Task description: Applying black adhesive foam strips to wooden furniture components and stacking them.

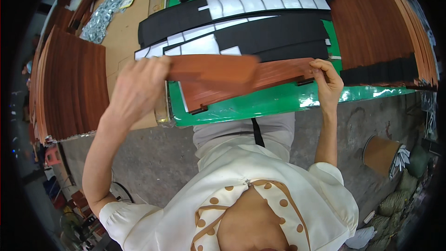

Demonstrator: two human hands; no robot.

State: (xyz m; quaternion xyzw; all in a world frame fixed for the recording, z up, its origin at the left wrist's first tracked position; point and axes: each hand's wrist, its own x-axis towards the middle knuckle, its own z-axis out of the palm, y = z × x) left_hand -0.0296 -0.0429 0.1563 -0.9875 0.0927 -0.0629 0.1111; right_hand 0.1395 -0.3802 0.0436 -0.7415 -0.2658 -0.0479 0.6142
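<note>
Holding: I see both hands on brown strips over a green table (278, 100), and I read the view from left to right.
Left stack: a tall pile of brown strips (69, 88) stands on edge at the far left, well apart from the hands.
Left hand: my left hand (137, 88) is clenched on one brown strip (213, 69), lifted and blurred; its left end lies under the fingers, the rest juts out to the right.
Strip position: that strip hovers above the fanned pile (241, 86) in the middle of the table, its free end not supported.
Black pieces: long black strips (274, 32) and white sheets (260, 1) lie just behind the pile.
Right hand: my right hand (327, 81) presses on the pile's right end, fingertips curled over the top edge, thumb against the near side; it steadies more than it grips.
Right stack: more brown strips (381, 28) lean at the far right.
Risk one: I judge the lifted strip could swing or slip, since only one end is pinched.
Risk two: the fanned pile could slide toward the table's near edge if the right hand eases off.
Risk three: the blur means I cannot tell how firm the left grip is.
</note>
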